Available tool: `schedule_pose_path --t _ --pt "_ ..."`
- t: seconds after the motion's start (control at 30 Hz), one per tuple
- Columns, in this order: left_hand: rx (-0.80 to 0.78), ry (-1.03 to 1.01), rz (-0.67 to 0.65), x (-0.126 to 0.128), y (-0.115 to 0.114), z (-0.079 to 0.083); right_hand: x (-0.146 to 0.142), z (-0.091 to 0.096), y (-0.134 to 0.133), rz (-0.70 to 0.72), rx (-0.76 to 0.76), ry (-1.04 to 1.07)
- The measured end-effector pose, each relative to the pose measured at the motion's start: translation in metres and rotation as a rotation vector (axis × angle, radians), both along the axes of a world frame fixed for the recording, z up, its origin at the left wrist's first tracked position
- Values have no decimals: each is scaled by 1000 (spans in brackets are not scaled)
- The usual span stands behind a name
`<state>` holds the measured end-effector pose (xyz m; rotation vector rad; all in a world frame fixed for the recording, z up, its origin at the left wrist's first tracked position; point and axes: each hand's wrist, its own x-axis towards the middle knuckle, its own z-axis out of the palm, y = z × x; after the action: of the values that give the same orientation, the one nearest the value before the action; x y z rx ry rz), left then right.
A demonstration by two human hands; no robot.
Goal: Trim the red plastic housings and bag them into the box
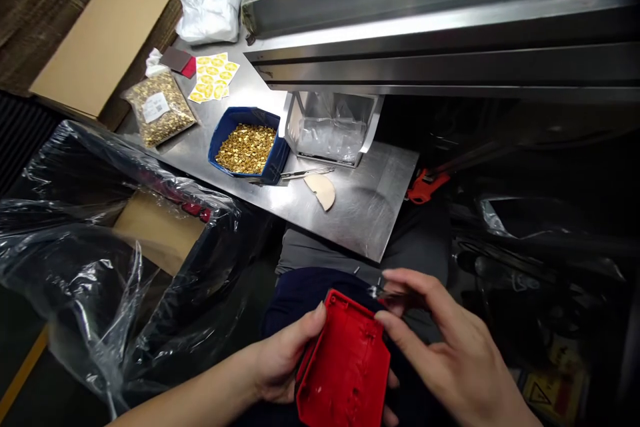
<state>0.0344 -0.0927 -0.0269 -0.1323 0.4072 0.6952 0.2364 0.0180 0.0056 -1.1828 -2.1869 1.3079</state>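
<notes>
My left hand (281,361) is closed round the left side of a red plastic housing (345,363), held above my lap with its hollow inside facing up. Small posts and holes line that inside. My right hand (445,337) is at the housing's upper right corner, the thumb by its edge. Its fingers are bent round a small, shiny metal-tipped thing (374,291), blurred and mostly hidden, so I cannot tell its kind. Beyond the hands, a blue bin (283,163) of small brass-coloured parts (247,149) stands on the metal bench.
A light grey bin (370,137) holds clear plastic bags. Tweezers (307,173) and a beige half-disc (321,191) lie before it. A bag of brass parts (163,117), yellow stickers (213,78) and cardboard (107,47) sit further left. A plastic-lined box (195,260) stands left, a metal conveyor frame (440,67) above.
</notes>
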Motion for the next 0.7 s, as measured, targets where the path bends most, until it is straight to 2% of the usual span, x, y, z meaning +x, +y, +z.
schedule_pose_path --t 0.13,0.2,0.27,0.37,0.7 --pt "86 193 17 -2 0 6 -14 14 3 293 157 82" --pt "190 258 0 -5 3 10 -18 19 5 361 202 43" --pt "307 279 -49 -9 8 13 -20 23 7 380 224 5" --pt "401 265 -109 -14 15 15 -20 27 7 405 271 -7" --pt "404 257 -96 -14 15 18 -16 20 0 412 560 -64"
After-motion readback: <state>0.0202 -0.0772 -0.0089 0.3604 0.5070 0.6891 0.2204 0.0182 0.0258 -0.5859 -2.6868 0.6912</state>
